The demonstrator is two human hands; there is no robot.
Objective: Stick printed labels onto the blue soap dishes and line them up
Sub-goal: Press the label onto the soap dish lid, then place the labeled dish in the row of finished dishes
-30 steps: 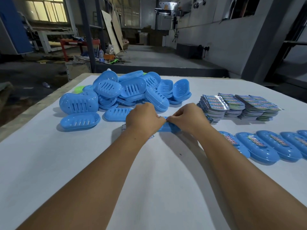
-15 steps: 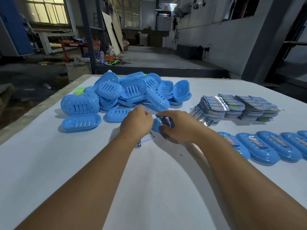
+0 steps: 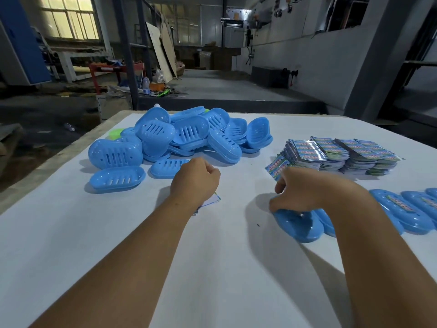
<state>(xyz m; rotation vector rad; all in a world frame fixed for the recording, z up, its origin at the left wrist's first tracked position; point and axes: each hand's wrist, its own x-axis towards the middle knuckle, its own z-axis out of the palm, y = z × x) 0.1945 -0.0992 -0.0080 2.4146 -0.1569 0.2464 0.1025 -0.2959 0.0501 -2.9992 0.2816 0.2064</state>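
Observation:
My right hand [image 3: 300, 192] grips a blue soap dish [image 3: 299, 224] from above and holds it down on the white table, at the left end of a row of labelled blue dishes [image 3: 402, 210]. My left hand [image 3: 195, 181] rests on the table in a loose fist, just in front of the pile of unlabelled blue dishes [image 3: 189, 133]. Its palm is hidden, and nothing shows in its fingers. A few label sheets [image 3: 211, 201] poke out from under its wrist. Stacks of printed labels [image 3: 343, 152] lie behind my right hand.
A loose label [image 3: 275, 166] leans off the nearest stack. Two single dishes [image 3: 117, 178] lie at the left of the pile. The table's left edge [image 3: 78, 143] drops to a workshop floor. White tabletop [image 3: 224, 268] stretches between my forearms.
My right hand has carried the blue dish from the middle of the table rightwards to the end of the row. My left hand let go of it and stayed in place.

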